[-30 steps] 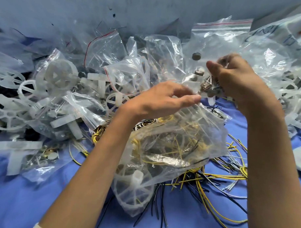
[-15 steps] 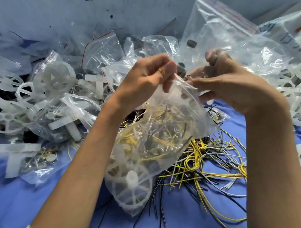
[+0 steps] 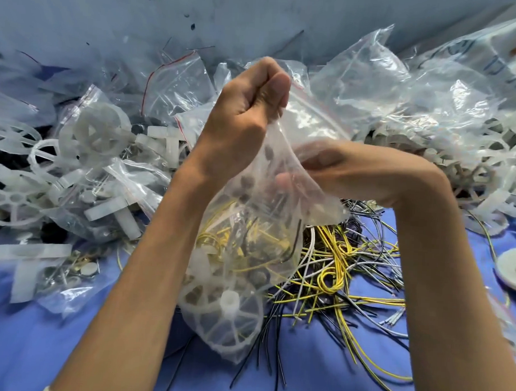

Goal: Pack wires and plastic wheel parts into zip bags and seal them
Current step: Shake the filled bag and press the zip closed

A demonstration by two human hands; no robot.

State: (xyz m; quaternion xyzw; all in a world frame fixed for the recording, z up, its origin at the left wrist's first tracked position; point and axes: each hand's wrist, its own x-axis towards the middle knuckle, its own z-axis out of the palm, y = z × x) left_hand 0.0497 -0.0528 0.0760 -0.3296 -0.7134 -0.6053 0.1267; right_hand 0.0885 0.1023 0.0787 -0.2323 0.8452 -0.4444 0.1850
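Centrally in the frame, the zip bag (image 3: 268, 195) is held up by its mouth edge, pinched between the thumb and curled fingers of the left hand (image 3: 248, 113). The right hand (image 3: 354, 175) is reached into the mouth. Its fingers are blurred behind the film, so what they hold cannot be told. The film is judged thin, limp and slippery. The bottom is weighed down by the plastic wheel (image 3: 226, 311) and wires (image 3: 220, 240), so the stiffer zip strip (image 3: 315, 105) is best taken at both ends.

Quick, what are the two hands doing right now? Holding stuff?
Left hand: closed, gripping the bag by its top edge.
Right hand: fingers are inside the bag and blurred, so it cannot be told.
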